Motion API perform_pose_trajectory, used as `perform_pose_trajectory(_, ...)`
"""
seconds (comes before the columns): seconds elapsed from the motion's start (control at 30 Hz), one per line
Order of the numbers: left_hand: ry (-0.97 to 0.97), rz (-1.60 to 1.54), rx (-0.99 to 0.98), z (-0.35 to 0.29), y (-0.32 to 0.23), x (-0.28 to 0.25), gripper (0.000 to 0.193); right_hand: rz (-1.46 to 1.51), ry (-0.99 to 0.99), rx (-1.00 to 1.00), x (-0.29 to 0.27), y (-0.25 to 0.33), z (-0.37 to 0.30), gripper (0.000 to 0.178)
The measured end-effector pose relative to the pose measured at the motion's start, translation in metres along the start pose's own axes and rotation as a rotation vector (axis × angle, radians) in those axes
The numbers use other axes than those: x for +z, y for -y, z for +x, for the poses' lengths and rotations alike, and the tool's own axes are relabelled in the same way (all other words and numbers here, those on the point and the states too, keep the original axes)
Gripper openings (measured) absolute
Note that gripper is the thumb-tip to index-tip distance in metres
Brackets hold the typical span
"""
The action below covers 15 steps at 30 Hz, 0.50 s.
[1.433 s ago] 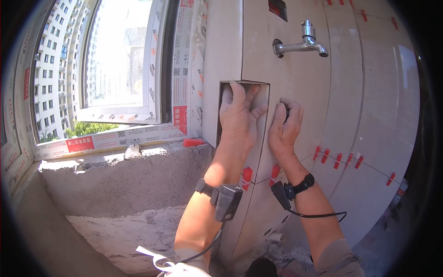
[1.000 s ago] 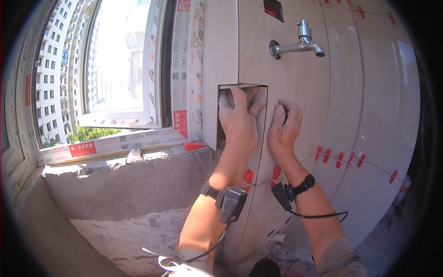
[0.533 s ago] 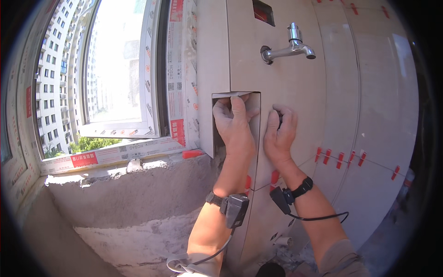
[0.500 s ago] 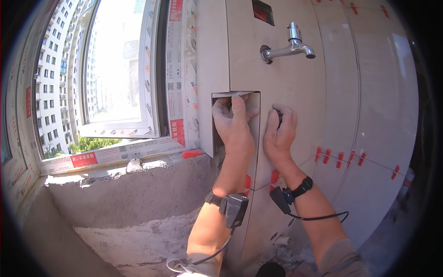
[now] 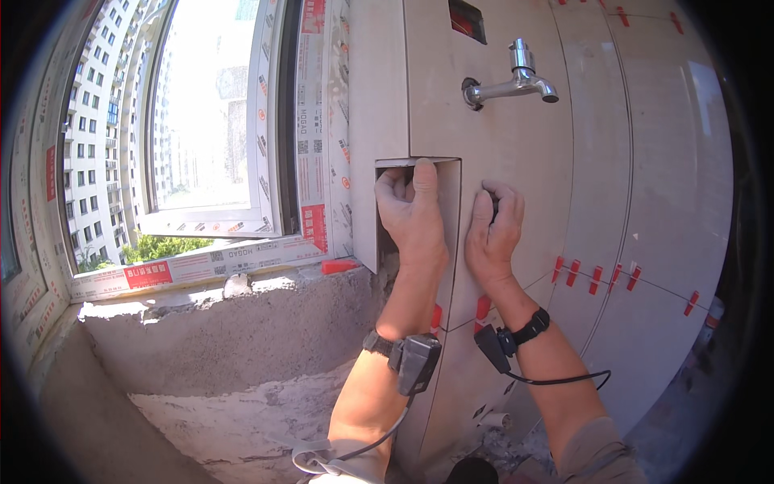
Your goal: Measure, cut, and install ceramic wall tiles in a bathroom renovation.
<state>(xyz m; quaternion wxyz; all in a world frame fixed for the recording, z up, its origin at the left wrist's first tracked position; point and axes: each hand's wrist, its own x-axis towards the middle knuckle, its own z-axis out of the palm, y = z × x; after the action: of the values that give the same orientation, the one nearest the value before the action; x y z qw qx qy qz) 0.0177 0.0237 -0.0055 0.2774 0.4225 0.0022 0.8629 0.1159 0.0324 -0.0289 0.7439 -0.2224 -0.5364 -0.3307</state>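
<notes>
My left hand (image 5: 409, 218) is at a rectangular cut-out (image 5: 385, 230) in the beige wall tile (image 5: 516, 145). Its thumb presses up at the top edge, where a thin pale tile strip (image 5: 396, 163) lies across the opening. The other fingers reach inside and are partly hidden, closed around the strip's underside. To the right, my right hand (image 5: 493, 234) rests against the tile face with its fingers curled. A dark patch shows between its thumb and fingers; I cannot tell whether it is an object or shadow.
Above the hands a chrome tap (image 5: 516, 85) sticks out of the wall, beside a small square hole (image 5: 468, 22). Left is an open window (image 5: 205, 121) over a rough cement ledge (image 5: 234, 339). Red tile-levelling wedges (image 5: 595, 280) line the joints. Rubble (image 5: 492, 444) lies below.
The pale strip sat tilted at the top of the cut-out and now lies more level along its upper edge. My left thumb has moved slightly up. The right hand stays against the tile.
</notes>
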Motion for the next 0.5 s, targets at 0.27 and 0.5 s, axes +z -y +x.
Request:
perform_pose_trajectory(0.27,-0.032,0.081,-0.063,-0.006,-0.009,0.004,0.067,-0.006,0.008,0.01,-0.001,-0.001,0.0,0.017)
perform_pose_trajectory(0.5,-0.018,0.043,0.1,-0.005,0.006,0.004,0.068,-0.001,0.008,0.034,-0.001,0.0,-0.001,0.016)
